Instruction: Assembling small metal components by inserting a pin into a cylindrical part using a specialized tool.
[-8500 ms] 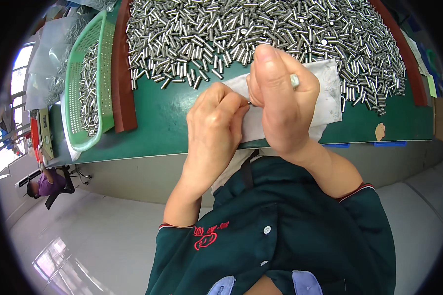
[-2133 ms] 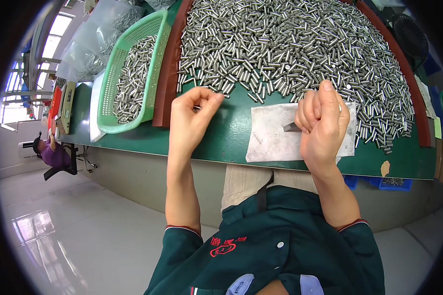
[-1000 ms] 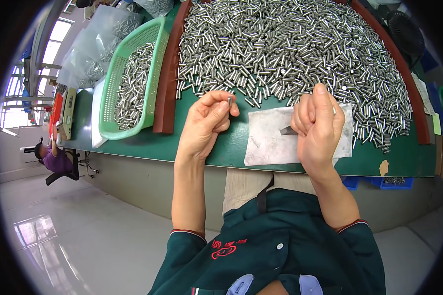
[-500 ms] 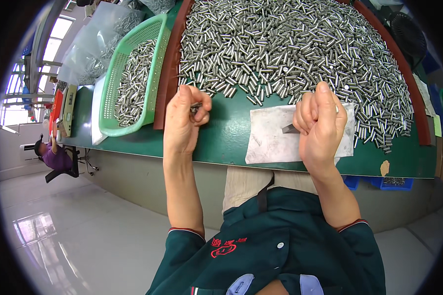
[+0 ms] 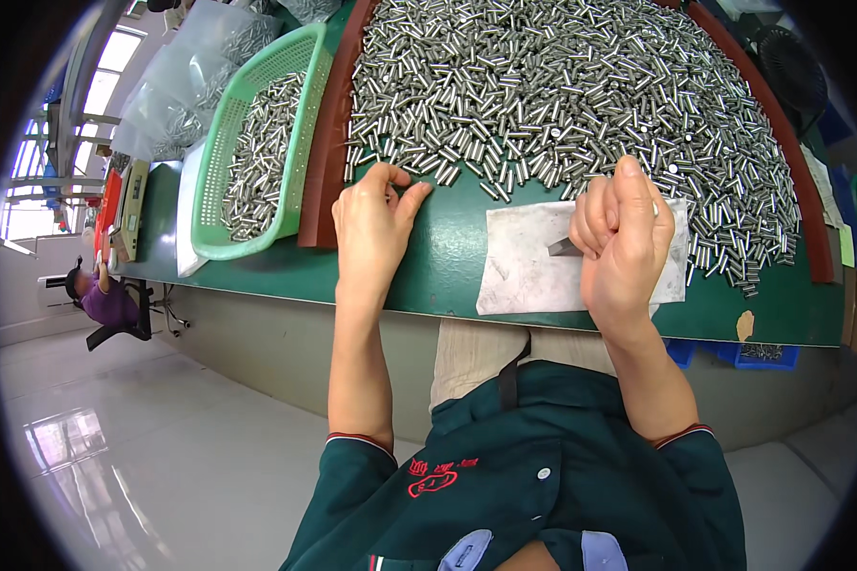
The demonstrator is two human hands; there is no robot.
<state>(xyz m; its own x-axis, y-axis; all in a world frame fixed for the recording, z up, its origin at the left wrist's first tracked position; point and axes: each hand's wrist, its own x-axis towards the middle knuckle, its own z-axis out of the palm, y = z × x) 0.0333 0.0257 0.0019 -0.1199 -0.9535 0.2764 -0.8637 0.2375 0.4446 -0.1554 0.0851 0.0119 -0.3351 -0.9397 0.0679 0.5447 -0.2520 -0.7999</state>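
A wide heap of short shiny metal pins [image 5: 562, 95] covers the green tabletop [image 5: 438, 247]. At the heap's near left edge is my left hand [image 5: 371, 224], back turned up, fingers curled under and thumb pointing right. Whatever lies under those fingers is hidden. My right hand [image 5: 624, 247] is closed, thumb up, around a dark flat metal piece [image 5: 564, 247] whose end sticks out to the left. Beneath that hand lies a smudged white cloth or sheet [image 5: 524, 262] near the table's front edge.
Left of the heap runs a red-brown rail [image 5: 328, 162], with another rail [image 5: 781, 143] on the right. A green plastic basket [image 5: 203, 190] holds more pins. Beyond are clear bags of parts [image 5: 176, 105], a scale [image 5: 131, 214] and a black fan [image 5: 790, 67]. A seated person [image 5: 109, 300] is far left.
My left hand has turned over from palm-side with pins showing to back-side up, shifting slightly right toward the heap. My right hand has hardly moved.
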